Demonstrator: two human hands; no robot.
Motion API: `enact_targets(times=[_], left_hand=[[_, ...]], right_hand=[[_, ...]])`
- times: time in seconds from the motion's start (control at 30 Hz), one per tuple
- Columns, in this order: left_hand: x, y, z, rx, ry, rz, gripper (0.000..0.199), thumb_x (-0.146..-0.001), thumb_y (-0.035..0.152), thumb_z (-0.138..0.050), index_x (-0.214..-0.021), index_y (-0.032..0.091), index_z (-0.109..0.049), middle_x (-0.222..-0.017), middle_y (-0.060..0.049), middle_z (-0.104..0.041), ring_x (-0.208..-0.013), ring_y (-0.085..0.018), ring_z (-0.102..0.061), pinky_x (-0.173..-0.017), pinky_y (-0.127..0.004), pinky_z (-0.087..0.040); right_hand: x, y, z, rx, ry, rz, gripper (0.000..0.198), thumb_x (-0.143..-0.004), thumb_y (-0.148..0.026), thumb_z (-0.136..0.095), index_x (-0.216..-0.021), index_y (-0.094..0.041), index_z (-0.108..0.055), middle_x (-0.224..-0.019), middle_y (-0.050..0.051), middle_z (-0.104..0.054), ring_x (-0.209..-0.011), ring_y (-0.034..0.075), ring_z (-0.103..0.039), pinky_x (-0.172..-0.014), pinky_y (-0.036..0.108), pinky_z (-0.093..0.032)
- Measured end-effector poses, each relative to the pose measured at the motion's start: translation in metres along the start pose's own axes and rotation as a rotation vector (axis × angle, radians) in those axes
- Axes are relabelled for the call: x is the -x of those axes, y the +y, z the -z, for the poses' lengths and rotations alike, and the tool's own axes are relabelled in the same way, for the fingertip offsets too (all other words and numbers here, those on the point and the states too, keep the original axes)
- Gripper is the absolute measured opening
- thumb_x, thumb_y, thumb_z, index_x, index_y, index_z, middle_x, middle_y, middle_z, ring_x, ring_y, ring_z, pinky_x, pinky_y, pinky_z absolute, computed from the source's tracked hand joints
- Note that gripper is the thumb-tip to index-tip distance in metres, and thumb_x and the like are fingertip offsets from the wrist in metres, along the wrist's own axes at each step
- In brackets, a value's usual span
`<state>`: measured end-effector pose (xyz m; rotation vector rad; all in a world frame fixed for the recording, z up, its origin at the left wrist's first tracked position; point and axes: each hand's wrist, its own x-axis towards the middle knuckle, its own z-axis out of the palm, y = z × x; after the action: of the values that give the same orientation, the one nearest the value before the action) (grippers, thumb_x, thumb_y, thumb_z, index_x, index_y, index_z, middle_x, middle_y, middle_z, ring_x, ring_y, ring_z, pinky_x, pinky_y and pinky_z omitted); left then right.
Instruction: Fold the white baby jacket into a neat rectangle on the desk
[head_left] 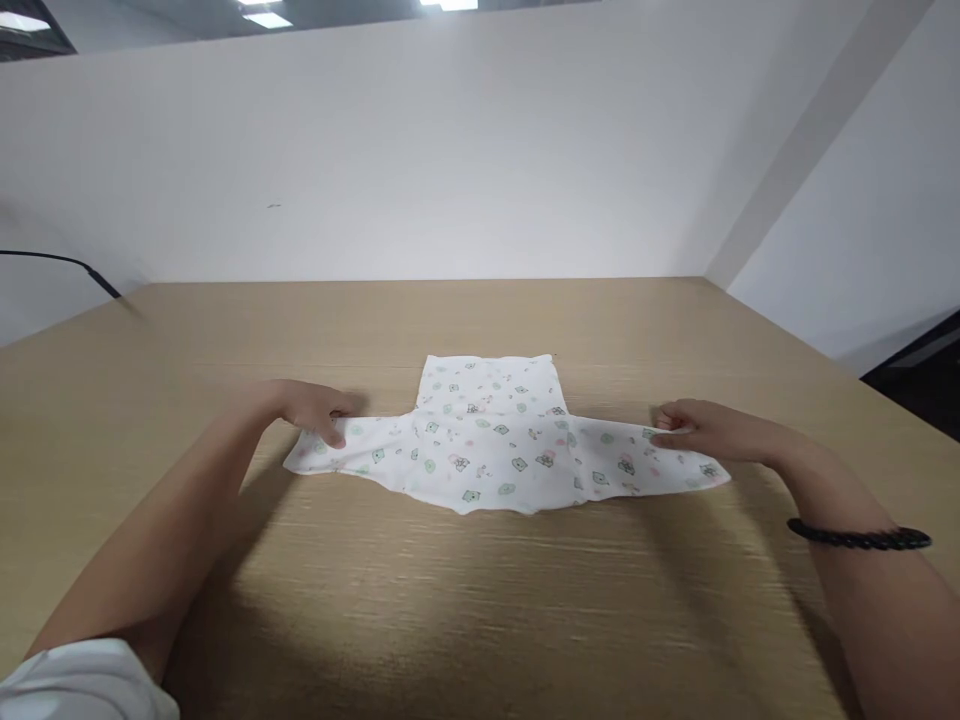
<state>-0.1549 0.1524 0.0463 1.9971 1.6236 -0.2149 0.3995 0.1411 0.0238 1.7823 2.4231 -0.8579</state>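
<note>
A white cloth (491,460) with small green, pink and grey prints lies spread flat on the table. It is shaped like an upside-down T, with a square part at the far side and a long flap to each side. My left hand (319,408) pinches the upper edge of the left flap, its thumb on top of the fabric. On the other side, my right hand (686,428) grips the upper edge of the right flap between thumb and curled fingers. Fingertips under the cloth are hidden.
The wood-grain table (480,620) meets a white wall (465,150) at its far edge. A black cable (64,258) comes in at the left. A dark object (922,370) stands beyond the table's right edge.
</note>
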Motion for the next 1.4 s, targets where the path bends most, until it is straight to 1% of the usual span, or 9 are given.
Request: enact_targets(times=[0.13,0.33,0.5,0.67,0.93,1.1,1.17,1.3,1.4], left_hand=[[0.01,-0.003,0.014,0.138,-0.223,-0.008,0.03,-0.061,0.045,-0.074,-0.079,0.022,-0.068,-0.088,-0.006,-0.068,-0.086,-0.03,-0.064,-0.071,-0.03,-0.046],[0.022,-0.015,0.023,0.347,-0.159,-0.125,0.037,-0.071,0.051,-0.071,-0.089,0.024,-0.055,-0.088,-0.003,-0.062,-0.084,-0.023,-0.062,-0.069,-0.027,-0.047],[0.023,-0.013,0.023,0.486,-0.082,-0.162,0.043,-0.073,0.05,-0.069,-0.099,0.025,-0.044,-0.086,-0.002,-0.062,-0.074,-0.019,-0.063,-0.059,-0.024,-0.046],[0.024,-0.006,0.024,0.761,-0.078,-0.165,0.053,-0.07,0.043,-0.074,-0.106,0.027,-0.04,-0.092,-0.003,-0.066,-0.071,-0.019,-0.066,-0.054,-0.025,-0.049],[0.005,0.064,-0.008,1.1,0.052,-0.275,0.053,-0.069,0.032,-0.076,-0.111,0.024,-0.044,-0.082,0.0,-0.062,-0.068,-0.015,-0.064,-0.055,-0.024,-0.051],[0.009,0.117,-0.035,1.096,-0.38,-0.65,0.069,-0.082,0.053,-0.07,-0.133,0.027,-0.032,-0.131,-0.016,-0.055,-0.122,-0.032,-0.057,-0.099,-0.048,-0.047],[0.01,0.122,-0.04,1.007,-0.421,-0.738,0.066,-0.086,0.055,-0.066,-0.134,0.027,-0.03,-0.134,-0.017,-0.053,-0.128,-0.032,-0.052,-0.105,-0.052,-0.041],[0.009,0.119,-0.047,0.746,-0.104,-0.741,0.044,-0.096,0.048,-0.055,-0.129,0.027,-0.035,-0.129,-0.013,-0.055,-0.126,-0.027,-0.05,-0.103,-0.049,-0.042],[0.009,0.121,-0.059,0.406,0.084,-0.635,0.053,-0.096,0.051,-0.052,-0.139,0.026,-0.032,-0.148,-0.015,-0.039,-0.137,-0.03,-0.038,-0.107,-0.051,-0.038]], right_hand=[[0.019,-0.007,0.012,-0.24,0.013,0.005,0.033,-0.084,-0.054,-0.058,-0.076,-0.024,-0.048,-0.068,-0.001,-0.049,-0.062,0.017,-0.045,-0.055,0.03,-0.036],[0.029,-0.022,0.022,-0.786,0.061,-0.02,0.045,-0.075,-0.051,-0.072,-0.108,-0.032,-0.047,-0.064,-0.007,-0.047,-0.046,0.011,-0.039,-0.04,0.023,-0.026],[0.016,-0.086,-0.001,-1.043,0.104,0.226,0.045,-0.075,-0.043,-0.073,-0.11,-0.031,-0.048,-0.084,-0.002,-0.063,-0.063,0.015,-0.061,-0.052,0.026,-0.046],[0.007,-0.13,-0.026,-0.982,-0.252,0.565,0.062,-0.088,-0.035,-0.066,-0.14,-0.036,-0.033,-0.13,0.007,-0.06,-0.119,0.023,-0.058,-0.096,0.044,-0.047],[-0.008,-0.115,-0.044,-0.68,-0.164,0.399,0.013,-0.092,-0.028,-0.055,-0.102,-0.022,-0.06,-0.104,0.005,-0.063,-0.1,0.02,-0.058,-0.086,0.037,-0.048],[-0.009,-0.116,-0.05,-0.696,-0.12,0.377,0.019,-0.093,-0.037,-0.054,-0.1,-0.021,-0.06,-0.101,0.005,-0.063,-0.098,0.02,-0.058,-0.087,0.037,-0.047],[-0.009,-0.118,-0.049,-0.773,-0.063,0.34,0.026,-0.095,-0.045,-0.05,-0.1,-0.021,-0.055,-0.099,0.006,-0.064,-0.092,0.019,-0.06,-0.084,0.037,-0.049],[-0.008,-0.128,-0.059,-0.685,0.136,0.321,0.03,-0.095,-0.051,-0.047,-0.107,-0.023,-0.046,-0.093,0.005,-0.063,-0.08,0.018,-0.059,-0.073,0.036,-0.051],[-0.007,-0.14,-0.081,-0.411,0.363,0.442,0.031,-0.094,-0.044,-0.05,-0.118,-0.025,-0.046,-0.114,0.01,-0.06,-0.102,0.023,-0.058,-0.085,0.041,-0.05]])
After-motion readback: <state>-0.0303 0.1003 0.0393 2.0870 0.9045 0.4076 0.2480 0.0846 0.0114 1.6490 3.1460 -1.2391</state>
